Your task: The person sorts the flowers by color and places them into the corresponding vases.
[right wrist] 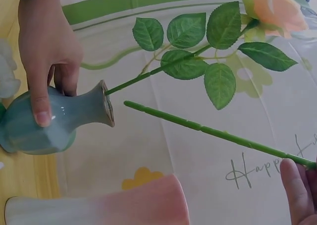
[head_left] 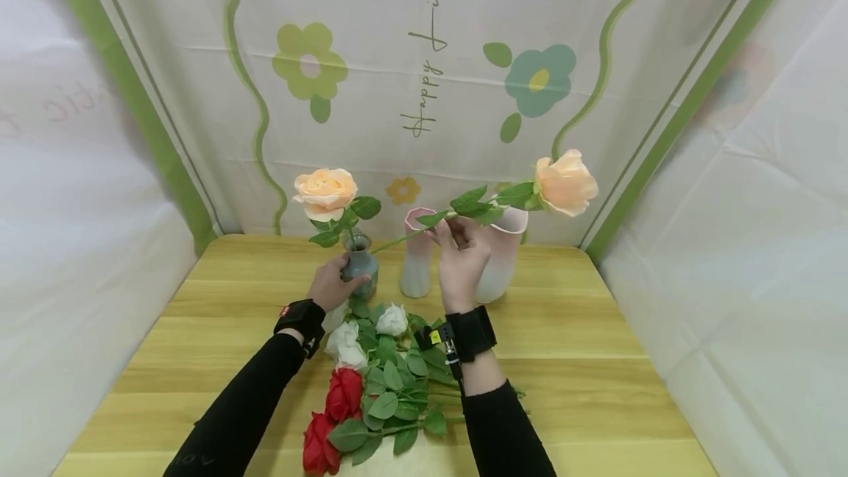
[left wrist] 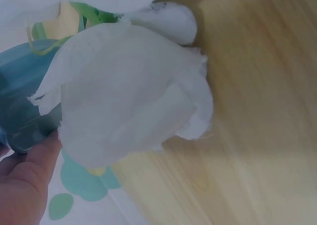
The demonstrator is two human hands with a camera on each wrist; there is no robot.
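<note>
My left hand [head_left: 331, 283] grips the body of a small blue-grey vase [right wrist: 54, 121], thumb on the near side. One peach rose [head_left: 326, 193] stands in that vase, leaning left in the head view. My right hand [head_left: 461, 260] pinches the stem of a second peach rose [head_left: 566, 182] between thumb and fingers. Its bloom points to the right, and the bare stem end [right wrist: 143, 107] is just outside the vase mouth [right wrist: 107, 103], apart from it. In the left wrist view a white rose [left wrist: 129, 91] covers much of the vase.
Behind my right hand stand a slim pink-and-white vase [head_left: 416, 263] and a wider one [head_left: 500, 260]. White roses [head_left: 346, 344] and red roses [head_left: 321, 444] with leafy stems lie on the wooden table [head_left: 583, 359] between my arms. A printed cloth [head_left: 371, 94] hangs behind.
</note>
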